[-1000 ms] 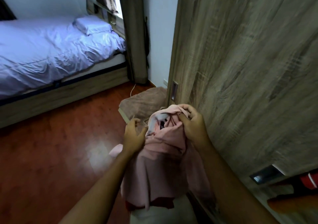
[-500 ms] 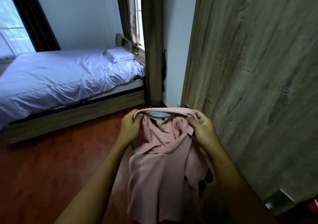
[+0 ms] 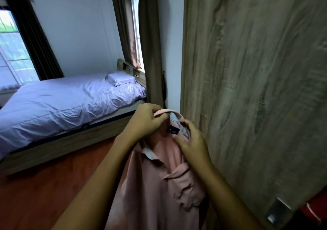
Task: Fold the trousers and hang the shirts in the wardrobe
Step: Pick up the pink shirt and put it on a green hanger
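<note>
A pink collared shirt (image 3: 155, 185) hangs in front of me, held up by its collar. A small dark label shows inside the neck. My left hand (image 3: 146, 121) pinches the left side of the collar band and lifts it. My right hand (image 3: 192, 141) grips the right side of the collar, just below the label. The shirt's body drops down between my forearms. The wooden wardrobe door (image 3: 256, 88) stands close on the right, its metal handle recess (image 3: 277, 210) near the bottom right. No hanger or trousers are in view.
A bed (image 3: 62, 98) with pale lilac sheets and a pillow fills the left. Brown curtains (image 3: 150, 44) hang by a window behind the shirt. Red-brown wooden floor (image 3: 44, 194) lies between bed and wardrobe. Something red (image 3: 316, 210) shows at the lower right edge.
The shirt went from a bunched bundle to hanging open by its collar. Both hands rose and shifted along the collar. My view lifted from the floor toward the bed and window.
</note>
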